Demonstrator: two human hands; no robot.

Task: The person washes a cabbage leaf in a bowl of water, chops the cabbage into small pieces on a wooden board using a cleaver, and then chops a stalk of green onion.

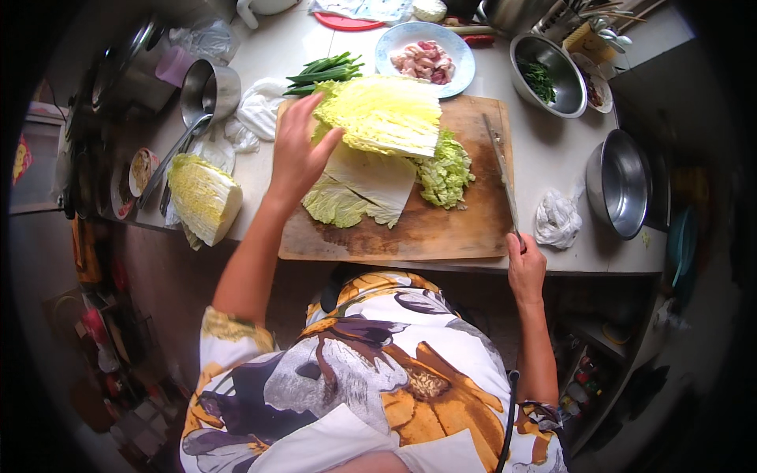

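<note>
A cut piece of napa cabbage point(384, 115), its pale inner layers facing up, lies across the back of a wooden cutting board point(473, 236). My left hand point(304, 142) is at its left end, thumb and fingers spread apart; whether they touch it is hard to tell. Under and in front of that piece, a loose cabbage leaf point(361, 189) rests flat with a slit in it. Chopped cabbage point(446, 171) is heaped to the leaf's right. My right hand point(526, 260) grips the handle of a kitchen knife point(501, 168), whose blade stands edge-on over the board's right side.
Another cabbage piece point(207, 198) sits at the counter's left front edge. Behind the board are green scallion tops point(325, 72) and a plate point(384, 53) of sliced raw meat. Metal bowls point(571, 106) and a crumpled plastic bag point(557, 219) stand right; a saucepan point(227, 83) is left.
</note>
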